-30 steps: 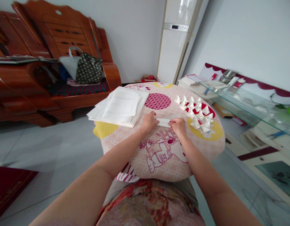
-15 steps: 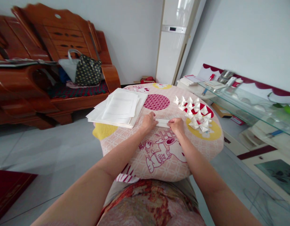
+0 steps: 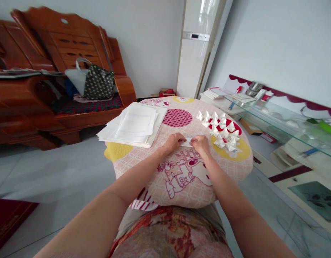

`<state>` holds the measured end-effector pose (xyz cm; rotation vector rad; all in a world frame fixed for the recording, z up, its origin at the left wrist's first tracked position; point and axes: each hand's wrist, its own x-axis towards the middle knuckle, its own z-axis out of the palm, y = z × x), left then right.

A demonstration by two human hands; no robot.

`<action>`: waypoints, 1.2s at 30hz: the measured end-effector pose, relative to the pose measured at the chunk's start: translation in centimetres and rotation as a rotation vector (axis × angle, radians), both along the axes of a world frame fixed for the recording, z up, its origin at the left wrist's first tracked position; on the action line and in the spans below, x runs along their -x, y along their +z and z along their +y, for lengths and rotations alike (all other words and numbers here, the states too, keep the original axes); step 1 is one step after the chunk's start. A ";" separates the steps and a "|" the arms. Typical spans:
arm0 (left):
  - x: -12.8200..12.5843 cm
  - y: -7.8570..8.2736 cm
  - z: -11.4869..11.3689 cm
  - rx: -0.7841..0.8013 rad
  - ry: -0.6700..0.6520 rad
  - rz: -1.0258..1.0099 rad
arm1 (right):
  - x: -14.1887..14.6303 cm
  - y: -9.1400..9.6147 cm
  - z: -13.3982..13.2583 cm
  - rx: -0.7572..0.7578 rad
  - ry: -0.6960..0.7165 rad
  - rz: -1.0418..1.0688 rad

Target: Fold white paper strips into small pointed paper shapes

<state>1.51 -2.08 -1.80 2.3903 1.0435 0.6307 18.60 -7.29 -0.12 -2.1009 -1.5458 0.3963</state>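
A narrow folded strip of white paper (image 3: 186,142) lies on the cloth-covered table in front of me, between my two hands. My left hand (image 3: 175,142) is closed on its left end, fingers bent over the paper. At the right end, my right hand (image 3: 200,144) pinches the strip between thumb and fingers. To the right of my hands stand several pointed white folded-paper pieces (image 3: 221,129), grouped in rough rows. A stack of white paper sheets (image 3: 135,123) lies to the left, its edges uneven.
The round table's patterned cloth (image 3: 178,172) hangs over the edge close to my lap. A glass-topped cabinet (image 3: 281,122) with assorted items stands at the right. Back left is a wooden bench (image 3: 74,43) holding bags (image 3: 98,82). A tall white air conditioner (image 3: 192,61) stands in the corner.
My left hand has moved right along the paper strip, closer to my right hand, covering more of it. My right hand stays at the strip's right end. The view has shifted slightly.
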 end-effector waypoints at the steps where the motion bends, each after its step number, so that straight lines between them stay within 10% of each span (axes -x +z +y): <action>1: -0.1 -0.1 -0.1 -0.006 0.012 0.000 | 0.0 0.0 0.0 0.009 -0.002 0.007; 24: -0.8 0.0 -0.8 0.001 0.073 0.050 | -1.4 -0.6 -0.8 0.065 0.034 0.305; 36: -1.0 -0.5 -0.7 0.046 0.134 -0.028 | -0.6 0.1 -0.8 0.061 0.053 0.055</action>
